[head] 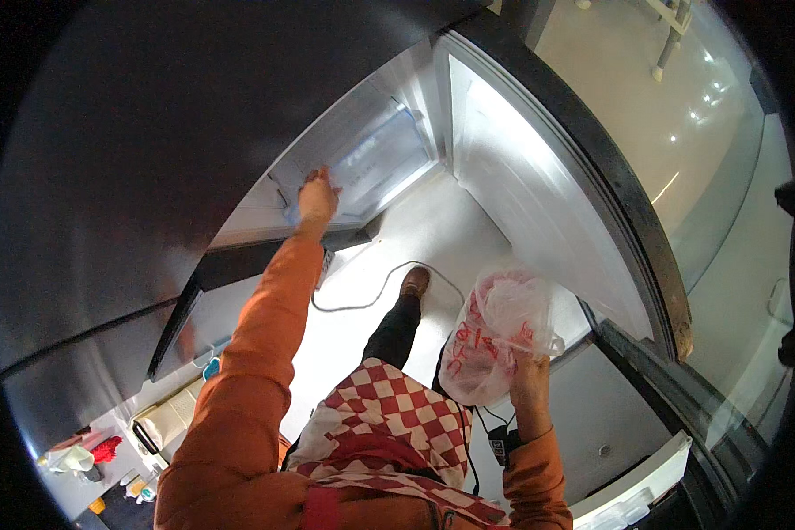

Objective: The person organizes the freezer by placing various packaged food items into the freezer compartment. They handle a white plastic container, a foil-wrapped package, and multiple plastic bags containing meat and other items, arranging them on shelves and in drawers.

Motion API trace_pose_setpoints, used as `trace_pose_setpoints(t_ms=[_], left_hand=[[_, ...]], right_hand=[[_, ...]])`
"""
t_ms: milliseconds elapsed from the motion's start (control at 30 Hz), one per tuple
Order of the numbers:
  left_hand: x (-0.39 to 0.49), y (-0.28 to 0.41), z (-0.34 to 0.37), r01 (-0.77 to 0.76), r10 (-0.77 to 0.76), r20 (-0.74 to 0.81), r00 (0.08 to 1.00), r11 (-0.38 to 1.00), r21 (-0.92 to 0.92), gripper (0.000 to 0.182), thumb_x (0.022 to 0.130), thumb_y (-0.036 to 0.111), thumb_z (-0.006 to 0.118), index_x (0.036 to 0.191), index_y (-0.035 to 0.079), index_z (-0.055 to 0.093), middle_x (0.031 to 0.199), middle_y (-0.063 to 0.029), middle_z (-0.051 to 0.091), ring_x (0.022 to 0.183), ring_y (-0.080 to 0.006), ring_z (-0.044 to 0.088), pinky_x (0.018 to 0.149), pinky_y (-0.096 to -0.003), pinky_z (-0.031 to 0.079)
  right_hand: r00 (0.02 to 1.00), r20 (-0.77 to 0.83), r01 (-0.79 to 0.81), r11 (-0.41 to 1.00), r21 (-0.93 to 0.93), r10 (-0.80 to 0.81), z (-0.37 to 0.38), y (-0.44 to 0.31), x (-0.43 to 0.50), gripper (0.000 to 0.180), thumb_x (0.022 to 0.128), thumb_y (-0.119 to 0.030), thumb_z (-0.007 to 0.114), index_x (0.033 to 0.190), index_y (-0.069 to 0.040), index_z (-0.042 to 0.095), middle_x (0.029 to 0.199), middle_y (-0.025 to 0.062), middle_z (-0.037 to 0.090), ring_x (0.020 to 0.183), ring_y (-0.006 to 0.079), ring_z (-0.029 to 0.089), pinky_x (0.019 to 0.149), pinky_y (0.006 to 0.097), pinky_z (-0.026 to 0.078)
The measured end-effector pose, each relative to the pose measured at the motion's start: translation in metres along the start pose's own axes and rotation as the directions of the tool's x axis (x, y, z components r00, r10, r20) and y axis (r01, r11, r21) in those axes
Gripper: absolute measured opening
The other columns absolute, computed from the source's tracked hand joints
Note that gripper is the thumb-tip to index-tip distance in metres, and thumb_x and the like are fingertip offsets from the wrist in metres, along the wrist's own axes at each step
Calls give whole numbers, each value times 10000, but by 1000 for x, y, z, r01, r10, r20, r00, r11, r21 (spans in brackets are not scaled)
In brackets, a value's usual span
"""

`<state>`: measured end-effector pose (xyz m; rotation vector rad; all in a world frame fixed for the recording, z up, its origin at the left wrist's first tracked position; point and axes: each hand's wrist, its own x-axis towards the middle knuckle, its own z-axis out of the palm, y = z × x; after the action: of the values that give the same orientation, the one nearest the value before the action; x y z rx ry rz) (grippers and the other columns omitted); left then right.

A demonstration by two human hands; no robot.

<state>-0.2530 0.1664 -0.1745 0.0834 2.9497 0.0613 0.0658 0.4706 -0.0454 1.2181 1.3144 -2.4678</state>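
Note:
My left hand (319,197) is stretched forward at the brightly lit opening of what looks like a refrigerator or freezer compartment. Its fingers are partly curled beside a clear, bluish plastic panel or drawer front (387,156); whether they touch or grip it cannot be told. Low on the right, my right hand (531,384) grips a translucent plastic bag (487,341) with red writing on it. Something pale fills the bag, but its contents cannot be made out. The white inner face of an open door (527,179) stands to the right of the opening.
A dark cabinet panel (126,126) fills the upper left. A grey cable (354,308) curves over the pale floor by my shoe (415,281). At lower left, a cream container (169,414) and a red item (106,450) lie on a surface. Glass (722,218) stands at right.

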Motion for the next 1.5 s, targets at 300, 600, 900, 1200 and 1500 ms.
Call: trace_pose_setpoints(t_ms=[300,600,900,1200,1500], left_hand=[[-89,37,8,-214,213,-19,977,974,-70,474,743,229,684,1151,68,505,1060,-115,558,975,-298,545,804,-405,437],[-111,57,-1,-242,268,161,950,956,-168,408,792,237,610,1148,79,490,1035,-85,555,982,-270,525,808,-402,414],[-127,67,12,-365,373,167,913,928,-77,393,798,233,595,1138,58,502,1057,-101,558,985,-285,530,826,-402,415],[-146,71,22,-386,390,175,904,921,-57,381,805,229,579,1127,36,514,1079,-117,561,987,-300,535,845,-402,416],[-149,71,22,-382,384,179,906,923,-45,372,811,226,563,1116,15,526,1102,-134,564,990,-315,540,863,-402,418]], right_hand=[[999,-34,27,990,139,-22,83,-60,16,353,880,-45,446,1229,7,444,1151,109,552,1023,239,561,885,347,467],[972,189,-221,819,529,140,213,-60,93,221,878,-144,564,1083,-65,541,904,52,580,814,164,579,705,309,494],[985,91,-165,962,220,148,295,11,207,209,873,-225,569,991,-54,547,810,77,573,656,168,524,526,320,424],[823,-118,444,759,-477,-556,315,23,277,343,858,-256,546,1081,-13,455,999,108,542,902,247,496,809,368,386],[849,412,503,263,-823,-332,335,-14,267,552,821,-300,582,1239,-4,378,1082,172,560,992,322,531,867,416,414]])
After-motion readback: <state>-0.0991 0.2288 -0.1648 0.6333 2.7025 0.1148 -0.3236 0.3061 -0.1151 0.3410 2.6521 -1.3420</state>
